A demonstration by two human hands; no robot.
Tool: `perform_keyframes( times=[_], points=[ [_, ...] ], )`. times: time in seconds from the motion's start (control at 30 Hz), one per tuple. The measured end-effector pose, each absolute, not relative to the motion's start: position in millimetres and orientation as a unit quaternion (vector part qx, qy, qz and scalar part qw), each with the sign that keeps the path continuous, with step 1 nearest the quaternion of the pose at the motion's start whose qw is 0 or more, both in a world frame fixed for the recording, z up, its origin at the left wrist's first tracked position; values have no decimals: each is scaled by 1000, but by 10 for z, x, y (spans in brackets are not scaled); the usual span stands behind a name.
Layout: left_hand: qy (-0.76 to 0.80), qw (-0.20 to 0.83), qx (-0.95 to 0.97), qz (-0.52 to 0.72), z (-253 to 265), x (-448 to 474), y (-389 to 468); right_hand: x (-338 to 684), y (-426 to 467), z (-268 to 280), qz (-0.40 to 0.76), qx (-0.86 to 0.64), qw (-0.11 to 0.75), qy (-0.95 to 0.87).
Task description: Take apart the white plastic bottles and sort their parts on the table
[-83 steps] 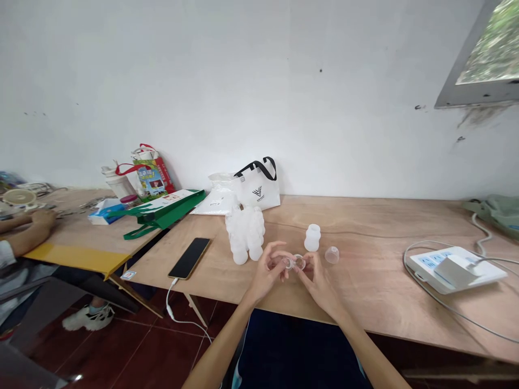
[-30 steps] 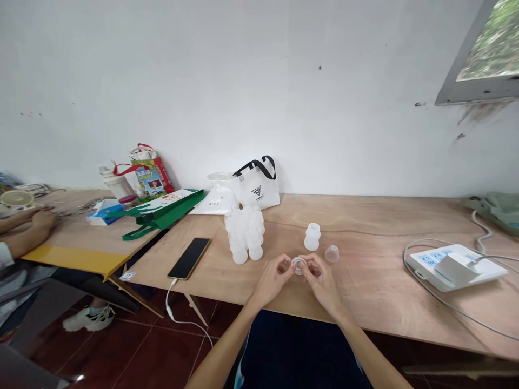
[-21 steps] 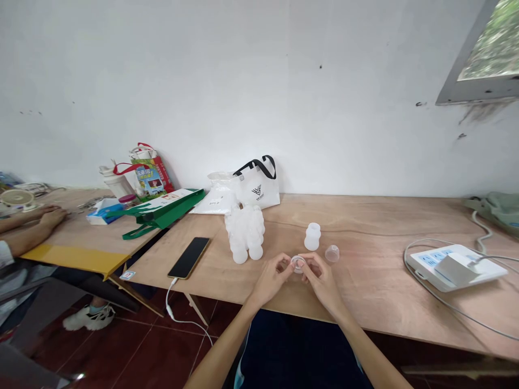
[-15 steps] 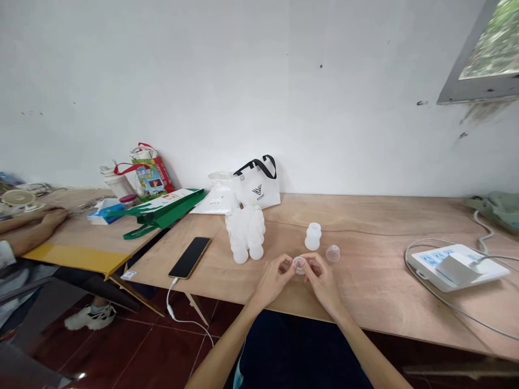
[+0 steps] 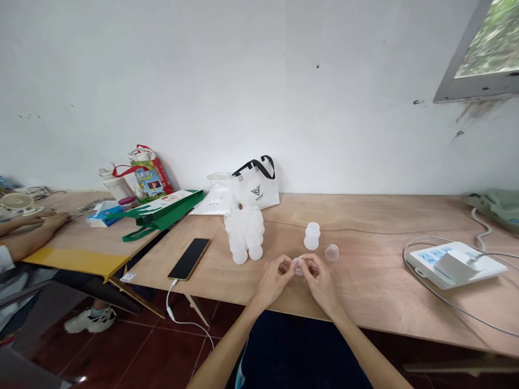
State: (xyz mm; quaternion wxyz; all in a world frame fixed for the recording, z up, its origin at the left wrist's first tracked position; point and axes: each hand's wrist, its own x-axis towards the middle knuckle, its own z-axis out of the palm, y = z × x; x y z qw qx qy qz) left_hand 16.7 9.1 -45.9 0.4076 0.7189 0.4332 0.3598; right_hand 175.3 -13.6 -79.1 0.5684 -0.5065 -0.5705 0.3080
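Observation:
Between the fingertips of both hands is a small round translucent plastic piece (image 5: 299, 266), shaped like a cap or ring; its exact kind is too small to tell. My left hand (image 5: 276, 278) pinches it from the left, and my right hand (image 5: 319, 274) from the right, just above the table's near edge. Beyond my right hand stands a small white translucent bottle (image 5: 312, 236) with a narrowed waist. A clear domed cap (image 5: 332, 252) rests to the right of that bottle. Left of my hands, several similar white bottles (image 5: 244, 233) stand bunched together.
A black phone (image 5: 189, 259) on a charging cable lies at left. A white bag (image 5: 256, 186) and a green bag (image 5: 166, 212) sit behind. At right is a white power strip (image 5: 450, 265) with loose cables. A co-worker's hands (image 5: 51, 219) rest on the left table (image 5: 77, 259).
Both hands keep their pinch on the round plastic piece, with small finger shifts around it. The whole view has moved slightly; the bottles and cap stay in place.

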Motion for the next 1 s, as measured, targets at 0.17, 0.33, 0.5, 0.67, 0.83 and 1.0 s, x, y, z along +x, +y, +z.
perform_keyframes(
  times=[0.17,0.33,0.5,0.67,0.83,1.0],
  points=[
    [431,408,718,365,-496,181,91,1759,-135,-804,301,-508,562,-578],
    [432,412,710,373,-535,200,117,1750,-149,-779,296,-522,556,-575],
    [437,412,700,386,-519,163,152,1748,-142,-772,328,-503,542,-588],
    [439,405,704,384,-547,154,169,1749,-108,-805,379,-472,558,-568],
    [444,399,708,378,-577,184,168,1758,-85,-833,433,-457,568,-530],
    [439,394,715,376,-580,186,169,1770,-82,-849,418,-467,566,-536]
  ],
)
